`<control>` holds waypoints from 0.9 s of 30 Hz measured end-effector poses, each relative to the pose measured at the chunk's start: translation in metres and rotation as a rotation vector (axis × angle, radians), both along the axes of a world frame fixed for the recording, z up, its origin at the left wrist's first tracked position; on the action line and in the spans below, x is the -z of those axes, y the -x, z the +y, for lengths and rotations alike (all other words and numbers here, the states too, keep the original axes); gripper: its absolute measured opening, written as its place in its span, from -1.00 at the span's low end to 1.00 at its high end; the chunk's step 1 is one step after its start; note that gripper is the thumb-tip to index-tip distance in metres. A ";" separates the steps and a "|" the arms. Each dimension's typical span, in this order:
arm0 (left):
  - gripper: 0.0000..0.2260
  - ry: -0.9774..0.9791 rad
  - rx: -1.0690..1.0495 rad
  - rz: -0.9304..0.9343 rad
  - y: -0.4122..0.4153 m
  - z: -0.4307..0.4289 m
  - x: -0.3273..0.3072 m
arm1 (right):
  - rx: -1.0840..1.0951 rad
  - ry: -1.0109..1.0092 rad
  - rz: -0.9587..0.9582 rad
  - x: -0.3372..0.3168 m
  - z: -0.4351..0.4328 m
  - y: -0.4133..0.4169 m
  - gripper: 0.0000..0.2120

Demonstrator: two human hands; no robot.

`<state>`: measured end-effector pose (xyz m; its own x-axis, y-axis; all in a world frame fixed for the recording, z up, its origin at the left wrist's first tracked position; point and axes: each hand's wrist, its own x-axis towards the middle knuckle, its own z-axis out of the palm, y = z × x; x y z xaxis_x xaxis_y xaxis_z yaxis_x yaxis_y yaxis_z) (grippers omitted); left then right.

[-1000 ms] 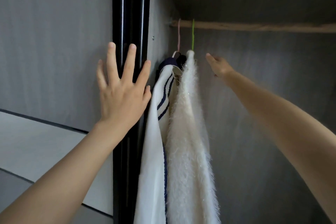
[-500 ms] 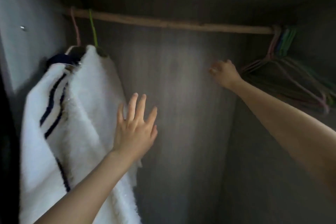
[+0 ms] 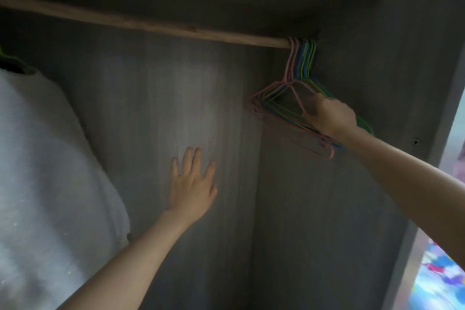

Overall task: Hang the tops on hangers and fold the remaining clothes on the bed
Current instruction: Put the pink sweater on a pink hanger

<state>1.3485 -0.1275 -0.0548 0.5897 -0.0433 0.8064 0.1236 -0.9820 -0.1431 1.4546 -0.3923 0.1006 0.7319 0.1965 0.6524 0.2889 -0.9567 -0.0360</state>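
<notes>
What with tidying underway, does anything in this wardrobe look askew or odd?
Only the hangers: bunched at the rod's right end, they hang splayed and tilted where the right hand grips them. Nothing looks damaged or spilled.

So there's a bunch of thin wire hangers (image 3: 298,98) crammed together at the far right end of the wooden rod (image 3: 156,26), hooks stacked side by side: pink ones in front, then blue, then green. The triangles sit tilted, fanned out to the left instead of hanging straight, and the right hand (image 3: 332,116) has its fingers curled into them. Way over at the left edge a white fuzzy top (image 3: 50,171) hangs on a green hanger (image 3: 12,60), well apart from the bunch.
</notes>
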 end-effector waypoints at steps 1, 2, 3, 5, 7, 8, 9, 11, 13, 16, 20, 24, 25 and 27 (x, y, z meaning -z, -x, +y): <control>-0.50 0.001 0.009 -0.004 -0.004 -0.003 0.000 | 0.010 0.020 0.001 0.002 -0.003 -0.002 -0.64; -0.46 0.020 0.003 0.018 -0.003 -0.003 0.000 | 0.024 0.046 0.010 0.006 -0.002 -0.005 -0.68; -0.45 0.021 -0.003 0.019 -0.003 -0.003 0.000 | 0.034 0.062 0.023 0.009 -0.002 -0.007 -0.75; -0.44 0.038 -0.028 0.015 -0.004 -0.005 0.001 | 0.032 0.056 0.060 0.011 -0.002 -0.008 -0.90; -0.43 0.057 -0.031 0.013 -0.002 -0.006 0.002 | 0.027 0.016 0.079 0.013 -0.002 -0.008 -0.90; -0.42 0.072 -0.040 0.021 -0.001 -0.006 0.003 | 0.023 -0.003 0.067 0.014 -0.002 -0.009 -0.87; -0.41 0.081 -0.045 0.022 -0.002 -0.006 0.005 | 0.014 -0.021 0.049 0.015 -0.002 -0.010 -0.85; -0.40 0.103 -0.075 0.037 -0.001 -0.008 0.008 | 0.005 -0.033 0.010 0.017 -0.002 -0.013 -0.83; -0.42 0.120 -0.093 0.039 -0.001 -0.009 0.013 | -0.014 -0.042 -0.037 0.019 -0.003 -0.017 -0.83; -0.54 0.135 -0.094 0.002 -0.001 -0.009 0.019 | -0.057 -0.070 -0.087 0.018 -0.004 -0.021 -0.83; -0.49 0.139 -0.095 -0.010 0.002 -0.006 0.024 | -0.142 -0.036 -0.135 0.027 -0.006 -0.019 -0.84; -0.28 0.227 -0.085 -0.036 0.003 0.010 0.025 | -0.271 0.093 -0.269 0.053 -0.018 -0.008 -0.75; -0.19 0.270 -0.092 -0.023 0.005 0.016 0.026 | -0.348 0.124 -0.338 0.063 -0.025 -0.003 -0.76; -0.14 0.411 -0.113 -0.010 0.008 0.022 0.020 | -0.448 0.210 -0.509 0.077 -0.041 0.011 -0.74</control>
<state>1.3401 -0.1057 -0.0750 0.5646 0.3469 0.7489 0.2328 -0.9375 0.2588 1.4437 -0.4333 0.0239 0.1656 0.5667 0.8071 0.5886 -0.7135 0.3802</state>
